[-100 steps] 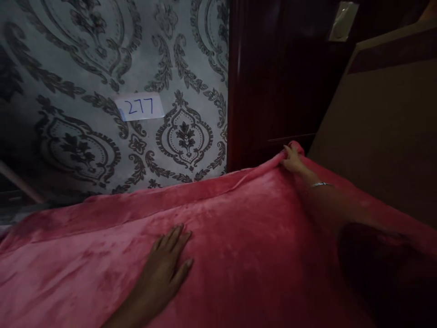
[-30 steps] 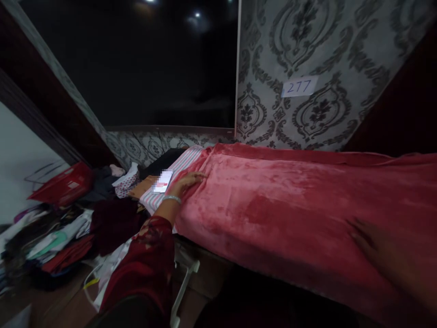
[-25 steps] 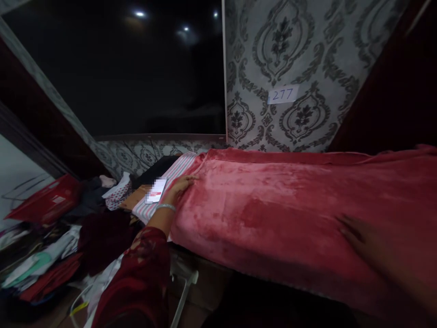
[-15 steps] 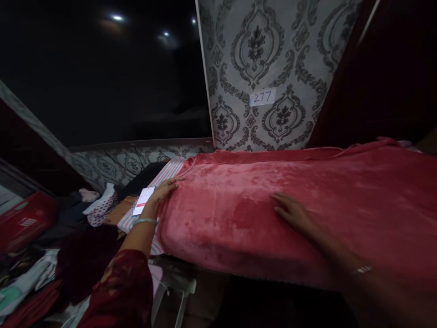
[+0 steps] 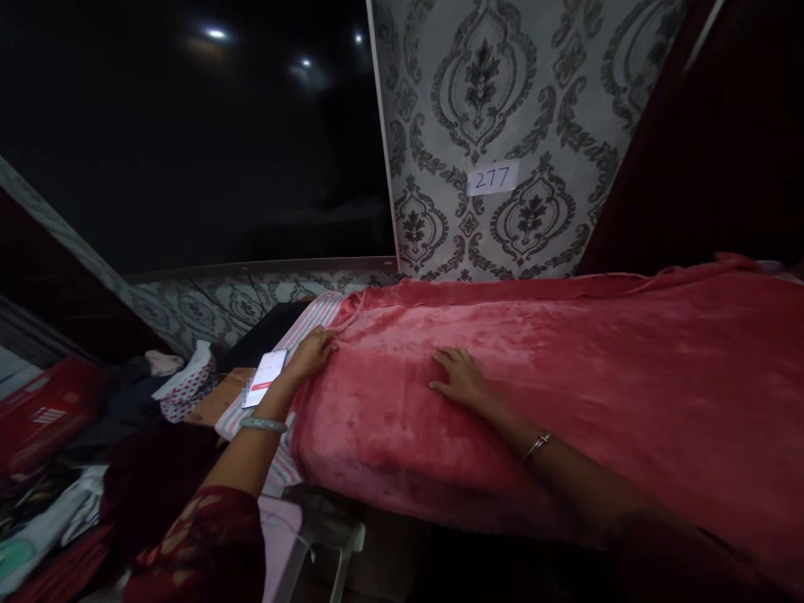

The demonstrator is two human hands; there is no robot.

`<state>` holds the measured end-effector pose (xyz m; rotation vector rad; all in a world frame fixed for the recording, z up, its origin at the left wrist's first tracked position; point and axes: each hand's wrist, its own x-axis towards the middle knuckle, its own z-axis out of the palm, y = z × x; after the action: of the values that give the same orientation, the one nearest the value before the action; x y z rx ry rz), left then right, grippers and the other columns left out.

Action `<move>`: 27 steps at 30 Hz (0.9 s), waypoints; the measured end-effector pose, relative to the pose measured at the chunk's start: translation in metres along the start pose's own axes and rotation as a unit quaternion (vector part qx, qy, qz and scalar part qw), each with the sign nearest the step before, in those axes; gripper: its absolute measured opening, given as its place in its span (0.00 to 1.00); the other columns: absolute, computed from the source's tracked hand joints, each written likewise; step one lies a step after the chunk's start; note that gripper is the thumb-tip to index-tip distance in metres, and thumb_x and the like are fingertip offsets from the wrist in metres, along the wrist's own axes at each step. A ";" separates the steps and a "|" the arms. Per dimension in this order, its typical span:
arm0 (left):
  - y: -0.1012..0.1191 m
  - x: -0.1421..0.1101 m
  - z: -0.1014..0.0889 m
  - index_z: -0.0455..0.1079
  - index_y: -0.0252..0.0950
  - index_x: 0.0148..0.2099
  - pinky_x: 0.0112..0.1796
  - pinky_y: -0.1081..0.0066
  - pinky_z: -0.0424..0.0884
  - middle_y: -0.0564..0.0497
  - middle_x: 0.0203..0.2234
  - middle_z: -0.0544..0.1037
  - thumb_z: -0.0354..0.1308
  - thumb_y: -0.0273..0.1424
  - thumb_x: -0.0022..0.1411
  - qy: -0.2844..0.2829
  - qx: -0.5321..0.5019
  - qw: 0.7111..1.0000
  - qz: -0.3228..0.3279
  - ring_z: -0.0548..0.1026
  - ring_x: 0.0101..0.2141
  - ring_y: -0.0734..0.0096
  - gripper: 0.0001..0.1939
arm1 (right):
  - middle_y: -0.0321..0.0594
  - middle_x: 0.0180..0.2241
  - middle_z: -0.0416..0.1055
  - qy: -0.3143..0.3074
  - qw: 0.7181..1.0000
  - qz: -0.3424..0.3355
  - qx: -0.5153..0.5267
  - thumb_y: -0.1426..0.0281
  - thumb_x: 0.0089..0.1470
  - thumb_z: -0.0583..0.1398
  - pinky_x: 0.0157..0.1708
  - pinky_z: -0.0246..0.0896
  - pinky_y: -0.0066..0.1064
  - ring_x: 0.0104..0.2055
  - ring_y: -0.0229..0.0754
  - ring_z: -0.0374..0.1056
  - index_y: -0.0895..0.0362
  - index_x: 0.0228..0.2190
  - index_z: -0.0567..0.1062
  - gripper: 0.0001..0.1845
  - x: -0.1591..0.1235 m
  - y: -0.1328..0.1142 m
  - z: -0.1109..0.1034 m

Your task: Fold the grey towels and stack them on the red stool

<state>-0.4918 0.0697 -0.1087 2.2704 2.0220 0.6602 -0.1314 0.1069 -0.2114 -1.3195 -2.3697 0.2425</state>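
Observation:
A red plush blanket (image 5: 565, 377) lies spread over a long raised surface. My left hand (image 5: 312, 352) rests at the blanket's left end, its fingers curled over the edge of the cloth. My right hand (image 5: 461, 377) lies flat on top of the blanket a little to the right, fingers stretched out. Each wrist wears a thin bangle. A striped sheet (image 5: 295, 331) shows under the blanket's left end.
A phone (image 5: 265, 377) with a lit screen lies on the striped sheet beside my left hand. Piled clothes (image 5: 75, 486) and a red box (image 5: 43, 410) fill the floor at left. A patterned wall with a label "277" (image 5: 493, 177) stands behind; a white plastic frame (image 5: 339, 544) sits below.
My right hand has slid left along the blanket, from the right side to near the left end. My left hand's fingers have curled onto the blanket's edge. The view has swung left since the earliest frame.

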 end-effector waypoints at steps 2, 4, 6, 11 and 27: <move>-0.002 0.001 0.003 0.73 0.37 0.34 0.44 0.64 0.71 0.48 0.34 0.70 0.54 0.30 0.58 0.027 -0.011 1.000 0.006 0.72 0.37 0.63 0.07 | 0.50 0.62 0.62 0.006 1.000 -0.001 0.000 0.58 0.52 0.66 0.58 0.53 0.48 0.62 0.55 0.55 0.54 0.59 0.70 0.35 -0.002 -0.002 0.000; -0.004 0.000 0.005 0.71 0.37 0.33 0.47 0.62 0.70 0.48 0.36 0.70 0.54 0.30 0.58 0.064 -0.044 0.997 0.010 0.71 0.40 0.63 0.06 | 0.49 0.62 0.63 0.013 1.000 -0.007 -0.001 0.59 0.53 0.66 0.57 0.53 0.47 0.61 0.54 0.56 0.54 0.58 0.71 0.33 -0.003 -0.004 -0.002; -0.006 -0.001 0.008 0.70 0.37 0.33 0.50 0.61 0.69 0.46 0.41 0.71 0.54 0.31 0.57 0.094 -0.078 0.992 0.012 0.71 0.44 0.63 0.05 | 0.48 0.59 0.66 0.019 1.000 -0.011 -0.003 0.63 0.55 0.65 0.55 0.55 0.44 0.59 0.52 0.58 0.54 0.54 0.74 0.25 -0.003 -0.007 -0.004; -0.008 -0.003 0.011 0.69 0.38 0.32 0.53 0.61 0.67 0.46 0.42 0.74 0.52 0.35 0.58 0.086 -0.110 0.990 0.024 0.72 0.45 0.63 0.08 | 0.46 0.43 0.73 0.025 0.999 0.018 -0.028 0.74 0.62 0.56 0.45 0.56 0.37 0.48 0.47 0.64 0.56 0.38 0.78 0.10 -0.001 -0.017 -0.011; 0.008 -0.005 0.032 0.75 0.36 0.39 0.45 0.55 0.68 0.38 0.40 0.79 0.50 0.28 0.60 0.032 0.141 0.989 -0.037 0.74 0.45 0.49 0.12 | 0.45 0.40 0.72 0.017 1.000 0.001 -0.011 0.77 0.63 0.49 0.43 0.55 0.32 0.42 0.45 0.64 0.56 0.40 0.73 0.13 0.005 -0.023 -0.036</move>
<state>-0.4741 0.0715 -0.1372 2.3282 2.3531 0.4730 -0.1355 0.0973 -0.1695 -1.3258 -2.3492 0.1922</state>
